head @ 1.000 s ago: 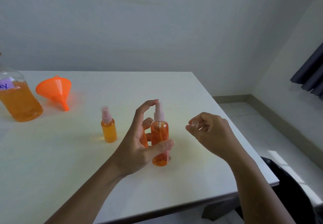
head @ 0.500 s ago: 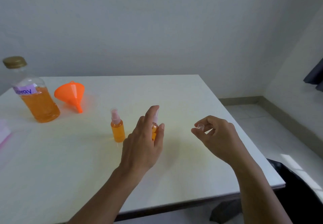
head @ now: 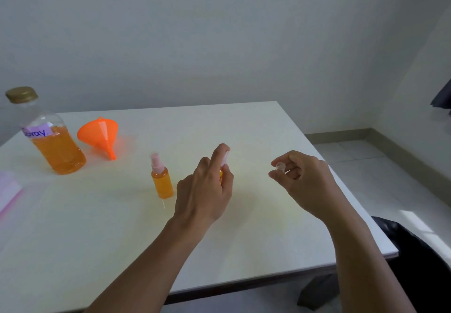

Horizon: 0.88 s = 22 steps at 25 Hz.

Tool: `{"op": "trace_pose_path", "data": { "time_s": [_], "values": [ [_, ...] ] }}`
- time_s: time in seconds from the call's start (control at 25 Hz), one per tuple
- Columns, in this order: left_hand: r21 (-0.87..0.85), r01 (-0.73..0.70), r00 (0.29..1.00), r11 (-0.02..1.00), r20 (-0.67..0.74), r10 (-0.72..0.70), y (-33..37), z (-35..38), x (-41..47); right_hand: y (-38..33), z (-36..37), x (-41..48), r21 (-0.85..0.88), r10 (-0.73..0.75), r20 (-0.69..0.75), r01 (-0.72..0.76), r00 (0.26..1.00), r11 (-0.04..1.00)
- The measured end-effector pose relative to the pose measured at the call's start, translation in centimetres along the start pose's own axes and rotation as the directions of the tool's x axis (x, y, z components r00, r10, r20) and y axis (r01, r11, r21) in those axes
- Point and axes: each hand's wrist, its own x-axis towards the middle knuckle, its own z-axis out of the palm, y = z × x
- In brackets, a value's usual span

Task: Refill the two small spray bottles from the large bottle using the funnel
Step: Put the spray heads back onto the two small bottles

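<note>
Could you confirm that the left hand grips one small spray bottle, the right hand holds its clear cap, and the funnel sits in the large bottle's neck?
Not quite: in the head view the funnel lies on the table beside the capped large bottle. The rest stands.

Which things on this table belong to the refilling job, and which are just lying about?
Job:
large bottle
funnel
standing spray bottle
spray bottle in the left hand
clear cap in the right hand

Lying about:
pink and white thing at the table's edge, cut off
</note>
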Motion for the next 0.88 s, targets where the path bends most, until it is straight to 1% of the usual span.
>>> {"op": "trace_pose_path", "data": {
  "time_s": [0.08,0.16,0.28,0.4,0.6,0.68,0.72,0.8,0.88],
  "values": [
    [0.012,-0.002,1.0,1.0,-0.007,0.002,-0.4,-0.1,0.2,0.0,0.0,0.1,0.012,-0.009,0.005,0.009,1.0,1.0],
    [0.018,-0.011,0.999,1.0,-0.047,0.012,-0.4,-0.4,0.9,-0.1,0.2,0.1,0.028,-0.014,0.013,0.014,1.0,1.0],
    [0.084,-0.042,0.995,0.996,-0.088,0.049,0.0,-0.9,1.5,-0.3,0.5,0.2,0.033,-0.024,0.005,0.024,1.0,0.999],
    [0.106,-0.056,0.994,0.993,-0.088,0.065,-0.1,-0.6,1.2,-0.3,0.4,0.3,0.045,-0.012,-0.011,0.012,1.0,0.999],
    [0.082,-0.015,0.997,0.996,-0.069,0.021,-1.4,0.0,1.0,-0.7,0.4,0.2,0.052,-0.014,-0.01,0.014,1.0,0.999],
    [0.021,-0.015,0.999,1.0,-0.045,0.015,-1.4,-0.5,0.7,-1.1,0.2,0.2,0.125,0.004,0.01,-0.005,1.0,0.992],
    [-0.045,-0.006,1.0,0.999,-0.02,0.005,-1.3,-0.9,0.5,-1.4,0.2,0.2,0.174,0.01,0.024,-0.014,1.0,0.985],
    [-0.197,0.051,0.997,0.979,0.067,-0.039,-1.0,-1.9,-0.3,-2.4,0.5,0.1,0.265,-0.007,0.04,-0.004,0.999,0.964],
    [-0.28,0.082,0.99,0.956,0.135,-0.046,-1.0,-2.7,-1.3,-3.5,1.1,-0.1,0.353,-0.049,0.048,0.028,0.998,0.935]
  ]
}}
